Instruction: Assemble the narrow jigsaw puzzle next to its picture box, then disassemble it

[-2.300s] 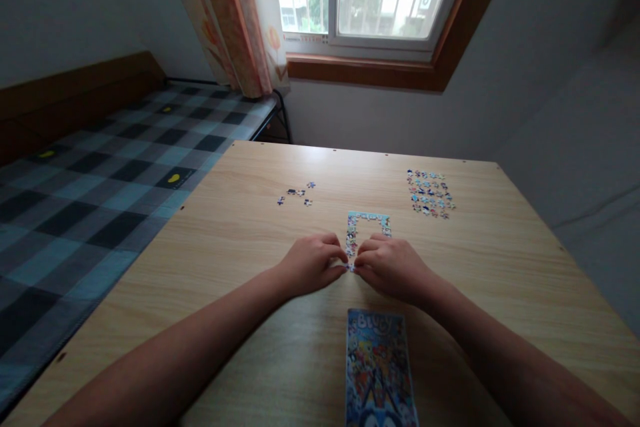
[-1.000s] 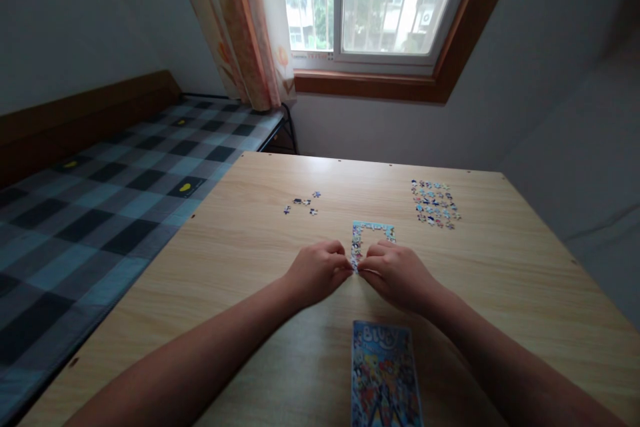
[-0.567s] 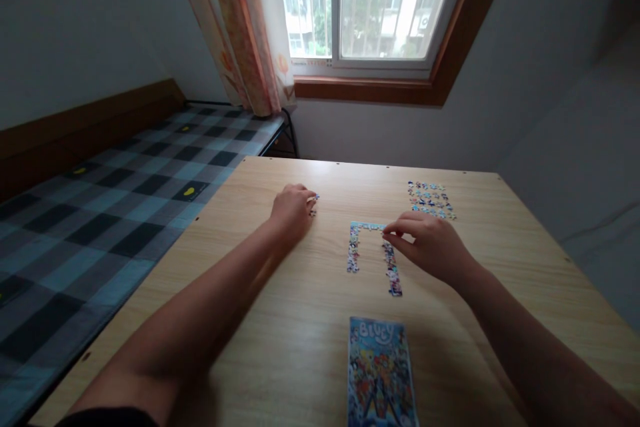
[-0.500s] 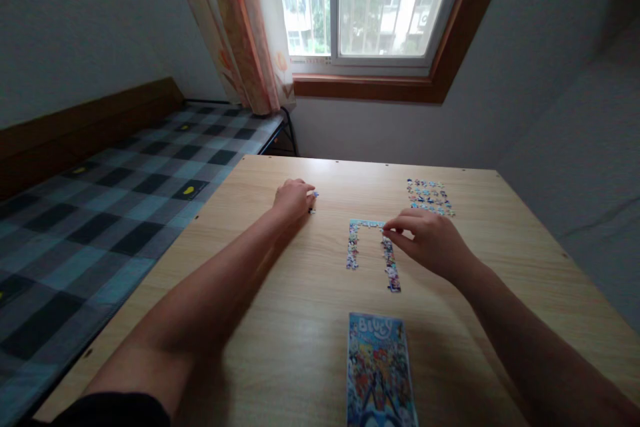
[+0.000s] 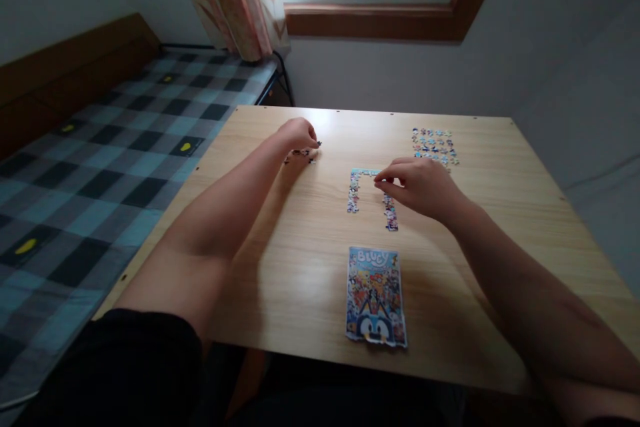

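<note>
Left hand [image 5: 301, 133]: fingertips together on a puzzle piece [image 5: 319, 144], beside loose pieces [image 5: 299, 153].
Puzzle border [image 5: 353, 193]: mid-table, long sides running near to far, open end nearward; bare wood leftward.
Printed sheet [image 5: 375, 293]: by the table's [image 5: 300, 253] near edge.
Right hand [image 5: 417, 183]: over border, fingertips together, contents unclear.
Piece rows [image 5: 434, 141]: far right.

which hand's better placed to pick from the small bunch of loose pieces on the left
Left, I'd say: the left hand is right at those pieces, while the right hand hovers by the partial puzzle border.
</note>
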A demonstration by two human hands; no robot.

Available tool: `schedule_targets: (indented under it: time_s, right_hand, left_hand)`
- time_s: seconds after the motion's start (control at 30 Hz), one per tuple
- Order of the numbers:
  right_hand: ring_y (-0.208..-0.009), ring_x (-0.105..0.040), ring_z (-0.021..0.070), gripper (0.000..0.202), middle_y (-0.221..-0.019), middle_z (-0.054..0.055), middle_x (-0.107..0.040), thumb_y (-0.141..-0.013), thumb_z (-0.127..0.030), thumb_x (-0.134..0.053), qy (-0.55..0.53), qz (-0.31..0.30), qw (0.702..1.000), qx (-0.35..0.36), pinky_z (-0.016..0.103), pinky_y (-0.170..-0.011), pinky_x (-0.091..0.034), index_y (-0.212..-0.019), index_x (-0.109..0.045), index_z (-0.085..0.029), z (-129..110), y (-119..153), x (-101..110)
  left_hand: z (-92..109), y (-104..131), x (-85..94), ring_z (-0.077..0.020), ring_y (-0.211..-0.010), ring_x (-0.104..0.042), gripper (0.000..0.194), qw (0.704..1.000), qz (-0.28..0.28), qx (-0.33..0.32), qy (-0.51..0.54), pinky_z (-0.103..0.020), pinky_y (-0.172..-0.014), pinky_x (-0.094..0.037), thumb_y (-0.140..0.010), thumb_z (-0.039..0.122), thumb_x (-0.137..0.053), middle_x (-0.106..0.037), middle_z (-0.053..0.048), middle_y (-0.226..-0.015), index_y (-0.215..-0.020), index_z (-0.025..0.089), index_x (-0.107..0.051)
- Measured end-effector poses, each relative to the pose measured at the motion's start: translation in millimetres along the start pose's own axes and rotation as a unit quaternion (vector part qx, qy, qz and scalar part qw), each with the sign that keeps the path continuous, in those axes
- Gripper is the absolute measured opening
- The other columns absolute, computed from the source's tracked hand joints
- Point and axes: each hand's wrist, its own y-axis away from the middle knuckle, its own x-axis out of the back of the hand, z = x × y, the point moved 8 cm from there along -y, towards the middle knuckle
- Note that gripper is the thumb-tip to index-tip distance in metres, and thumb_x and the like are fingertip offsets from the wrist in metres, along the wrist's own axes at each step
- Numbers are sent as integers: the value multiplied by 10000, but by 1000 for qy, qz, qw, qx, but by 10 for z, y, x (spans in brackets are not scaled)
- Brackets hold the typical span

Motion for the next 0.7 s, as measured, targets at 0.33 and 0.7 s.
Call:
schedule_targets:
  time_s: [0.33,0.7]
  right_hand:
    - [-981,-675,191,176,-1064,31,-732,-949,-304,-620,-92,105,987,79,358,-876,-534,-1042,-766,-276,-299,65,22]
    - [-894,-675,158,177,-1009,6,-756,-990,-279,-590,-41,35,983,177,304,-790,-512,-985,-765,-252,-466,153,-335]
  left_hand:
    - [616,1345,-334,-82,-591,-509,270,862,-46,-93,496,-231,-537,-341,-753,234,-785,-656,-20,-738,-1003,184,-696]
    - [485,1958,-976,-35,-402,-415,253,788,-32,13,614,-202,-394,-316,-794,356,-775,-720,-26,-746,-950,161,-735]
